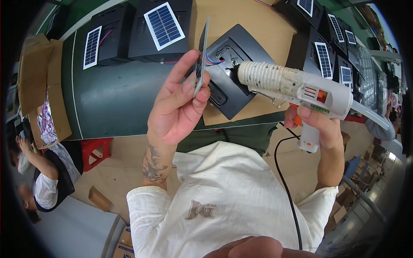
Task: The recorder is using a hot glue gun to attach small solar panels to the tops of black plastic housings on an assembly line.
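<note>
My left hand (180,96) pinches a small solar panel (202,60) by its edges, turned nearly edge-on and raised over the bench. Red and blue wires run from behind it toward a black plastic housing (241,47), which lies on a cardboard sheet (266,30). In my right hand (316,124) is a white hot glue gun (297,81), its handle gripped and fingers at the orange trigger. The dark nozzle points left, above the housing and a little right of the panel. A clear glue stick (370,112) sticks out of the gun's back end.
Black housings with solar panels stand at the back left (163,26) and in stacks on the right (320,53). A cardboard box (45,94) with wires sits at the left end of the green bench (112,99). The gun's black cord (282,172) hangs down. Another person (51,172) works at left.
</note>
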`<state>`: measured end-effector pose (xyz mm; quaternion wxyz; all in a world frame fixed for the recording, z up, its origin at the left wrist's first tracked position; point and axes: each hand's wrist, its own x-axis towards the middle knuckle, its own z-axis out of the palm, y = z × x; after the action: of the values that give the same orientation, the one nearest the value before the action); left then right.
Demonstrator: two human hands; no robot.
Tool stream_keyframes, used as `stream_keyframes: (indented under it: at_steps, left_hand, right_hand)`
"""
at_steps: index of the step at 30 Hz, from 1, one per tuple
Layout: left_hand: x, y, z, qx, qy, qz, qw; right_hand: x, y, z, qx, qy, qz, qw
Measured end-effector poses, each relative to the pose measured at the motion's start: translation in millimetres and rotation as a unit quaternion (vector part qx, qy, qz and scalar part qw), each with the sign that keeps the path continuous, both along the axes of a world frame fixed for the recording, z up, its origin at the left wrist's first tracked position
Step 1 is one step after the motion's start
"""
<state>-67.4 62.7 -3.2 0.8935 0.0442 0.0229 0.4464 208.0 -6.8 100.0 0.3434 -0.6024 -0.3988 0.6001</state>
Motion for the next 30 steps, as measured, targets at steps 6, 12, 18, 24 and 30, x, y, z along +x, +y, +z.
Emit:
stream_keyframes:
  at_steps: [6,12,18,24,30]
  left_hand:
    - [1,-2,-2,0.01,-0.009,0.004,1.0]
    - [2,-2,-5,0.014,-0.003,0.006,1.0]
    - [2,-4,-10,0.022,-0.021,0.009,0.999]
    - [5,-7,1,-0.002,0.059,0.026,0.998]
    - [3,-7,-13,0.033,-0.013,0.02,0.999]
  right_hand:
    - [4,-8,3,-0.014,0.003,-0.006,1.0]
    - [0,-10,10,-0.009,-0.019,0.014,1.0]
    - [-11,-11,19,-0.005,-0.085,-0.034,0.996]
    - [-13,-10,35,-0.026,-0.144,0.001,0.989]
    - [-15,-13,49,-0.017,-0.216,0.013,0.976]
